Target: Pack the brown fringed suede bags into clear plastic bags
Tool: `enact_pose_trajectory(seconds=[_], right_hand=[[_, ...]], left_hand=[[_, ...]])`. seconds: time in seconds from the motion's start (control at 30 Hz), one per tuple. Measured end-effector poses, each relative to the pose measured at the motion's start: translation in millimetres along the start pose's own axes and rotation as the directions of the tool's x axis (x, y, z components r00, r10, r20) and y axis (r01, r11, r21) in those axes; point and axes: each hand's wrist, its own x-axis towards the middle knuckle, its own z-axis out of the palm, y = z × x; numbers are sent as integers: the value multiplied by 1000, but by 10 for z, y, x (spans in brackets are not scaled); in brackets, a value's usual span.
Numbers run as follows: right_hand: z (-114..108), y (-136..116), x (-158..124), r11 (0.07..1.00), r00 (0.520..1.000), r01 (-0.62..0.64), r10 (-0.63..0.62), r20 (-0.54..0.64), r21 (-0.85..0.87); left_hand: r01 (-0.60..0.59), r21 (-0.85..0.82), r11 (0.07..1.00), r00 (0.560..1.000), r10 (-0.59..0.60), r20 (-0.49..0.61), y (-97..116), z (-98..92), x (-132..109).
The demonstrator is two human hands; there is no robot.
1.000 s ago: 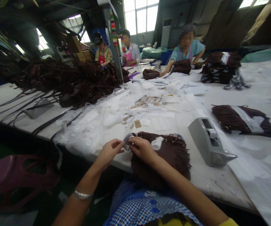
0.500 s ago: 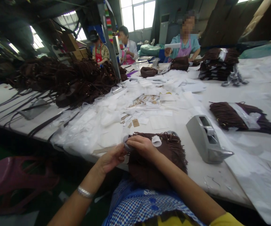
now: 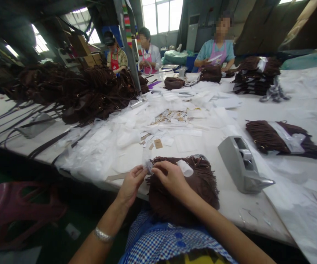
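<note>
A dark brown fringed bag [image 3: 199,187] lies flat at the table's near edge, against the blue checked apron. Both hands meet at its upper left corner, around a small piece of clear plastic wrap [image 3: 148,165]. My left hand [image 3: 132,183] pinches the plastic from the left, fingers closed. Over the bag, my right hand [image 3: 172,178] has its thumb and fingertips pressed together at the right side of the same plastic. A curled white paper piece [image 3: 185,168] rests on the bag, just beyond my right hand.
A grey tape dispenser [image 3: 243,165] stands to the right, near another wrapped fringed bag [image 3: 276,136]. Loose white sheets [image 3: 131,128] and small tags [image 3: 157,143] lie ahead. Brown bags [image 3: 92,88] are heaped at the left. Three people work across the table. A pink stool [image 3: 15,209] stands lower left.
My left hand has turned more upright beside the corner, and the plastic shows more between the hands. The white paper piece appears more uncurled. The person at the right has lowered a white sheet.
</note>
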Motion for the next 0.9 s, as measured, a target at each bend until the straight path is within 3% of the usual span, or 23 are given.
enact_pose_trajectory(seconds=[0.1, 0.2, 0.33, 0.4, 0.47, 0.57, 0.73, 0.83, 0.9], right_hand=[[23, 11, -9, 987, 984, -152, 146, 101, 59], [91, 60, 1, 920, 948, -309, 278, 155, 242], [196, 110, 10, 683, 862, -505, 435, 261, 528], [233, 137, 12, 556, 813, -575, 471, 342, 600], [263, 173, 18, 502, 782, -616, 481, 397, 606], [328, 239, 31, 545, 782, -620, 488, 387, 565], [371, 220, 45, 721, 823, -567, 476, 309, 399], [108, -74, 60, 898, 855, -401, 297, 425, 179], [-178, -364, 125, 972, 815, -224, 149, 560, 69]], left_hand=[[-104, 114, 988, 994, 108, -25, -81, 11, -13], [-142, 170, 975, 985, 156, -76, -119, 11, -42], [-89, 203, 975, 983, 119, -142, -120, -29, -70], [-83, 239, 967, 980, 123, -157, -121, -62, -75], [-107, 275, 956, 975, 155, -161, -126, -94, -73], [-138, 339, 931, 970, 197, -145, -132, -136, -50], [-140, 425, 894, 966, 217, -139, -145, -237, 10], [-129, 367, 921, 971, 192, -140, -152, -317, 28], [-122, 332, 935, 973, 179, -147, -152, -354, 31]])
